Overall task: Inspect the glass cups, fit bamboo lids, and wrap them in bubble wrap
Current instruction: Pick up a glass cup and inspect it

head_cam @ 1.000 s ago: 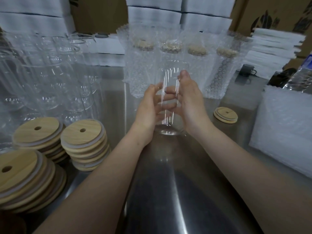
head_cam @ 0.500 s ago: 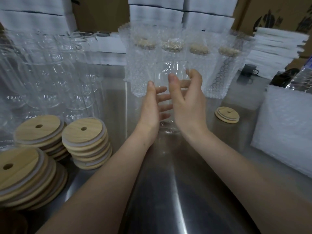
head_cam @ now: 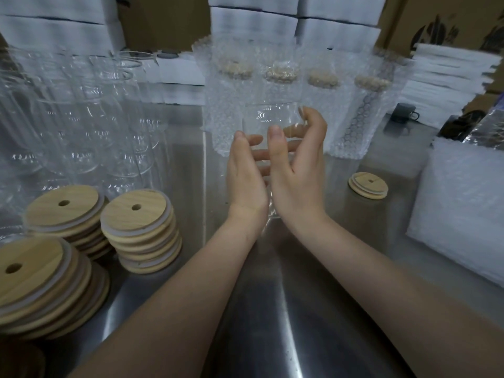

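A clear glass cup (head_cam: 268,118) stands upright between my two hands above the steel table (head_cam: 272,309). My left hand (head_cam: 244,175) lies against its left side, fingers straight across the glass. My right hand (head_cam: 298,173) curls round its right side, thumb in front and fingertips near the rim. Stacks of bamboo lids (head_cam: 140,227) with straw holes sit at the left, and two loose lids (head_cam: 368,185) lie at the right. Several cups wrapped in bubble wrap (head_cam: 321,105) stand in a row behind my hands.
Many bare glass cups (head_cam: 81,118) crowd the back left. A pile of bubble wrap bags (head_cam: 463,208) lies at the right. White boxes (head_cam: 253,20) and cardboard cartons are stacked behind. A small dark device (head_cam: 403,113) sits at the back right.
The cup has been turned in my hands. My right hand shifted from the near side to the right side, its fingers now up at the rim. My left fingers straightened.
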`<state>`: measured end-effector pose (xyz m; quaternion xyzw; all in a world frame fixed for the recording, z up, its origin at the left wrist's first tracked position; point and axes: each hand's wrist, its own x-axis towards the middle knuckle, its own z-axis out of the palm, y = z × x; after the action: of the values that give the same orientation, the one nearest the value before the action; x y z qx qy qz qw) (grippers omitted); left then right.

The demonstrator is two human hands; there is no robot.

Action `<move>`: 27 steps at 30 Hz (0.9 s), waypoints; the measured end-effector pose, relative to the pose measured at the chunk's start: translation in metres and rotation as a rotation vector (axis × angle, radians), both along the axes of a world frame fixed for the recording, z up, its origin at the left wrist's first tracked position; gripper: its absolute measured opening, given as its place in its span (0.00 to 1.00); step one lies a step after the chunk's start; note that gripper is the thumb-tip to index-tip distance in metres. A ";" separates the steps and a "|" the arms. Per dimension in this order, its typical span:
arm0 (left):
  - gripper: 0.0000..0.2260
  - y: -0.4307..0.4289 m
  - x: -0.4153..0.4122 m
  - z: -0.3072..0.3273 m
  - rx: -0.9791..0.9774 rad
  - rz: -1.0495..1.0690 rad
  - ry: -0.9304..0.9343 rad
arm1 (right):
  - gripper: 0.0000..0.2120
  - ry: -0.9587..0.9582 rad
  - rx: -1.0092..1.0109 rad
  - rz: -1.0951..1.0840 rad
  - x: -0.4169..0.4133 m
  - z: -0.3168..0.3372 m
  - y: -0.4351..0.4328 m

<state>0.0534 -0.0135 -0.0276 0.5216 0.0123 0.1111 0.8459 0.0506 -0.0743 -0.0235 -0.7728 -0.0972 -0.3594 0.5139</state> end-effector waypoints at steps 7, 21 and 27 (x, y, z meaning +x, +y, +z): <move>0.25 0.007 0.006 0.002 0.109 0.003 0.038 | 0.31 0.110 0.157 0.155 0.005 0.005 -0.006; 0.26 0.011 0.000 0.006 0.163 -0.162 -0.100 | 0.29 0.399 0.480 0.450 0.014 0.021 -0.026; 0.36 0.007 -0.009 -0.003 0.381 -0.159 -0.244 | 0.24 0.346 0.470 0.295 0.022 0.029 -0.036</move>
<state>0.0449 -0.0068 -0.0310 0.6537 -0.1524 0.1065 0.7336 0.0730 -0.1098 0.0051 -0.6603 -0.0336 -0.1569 0.7337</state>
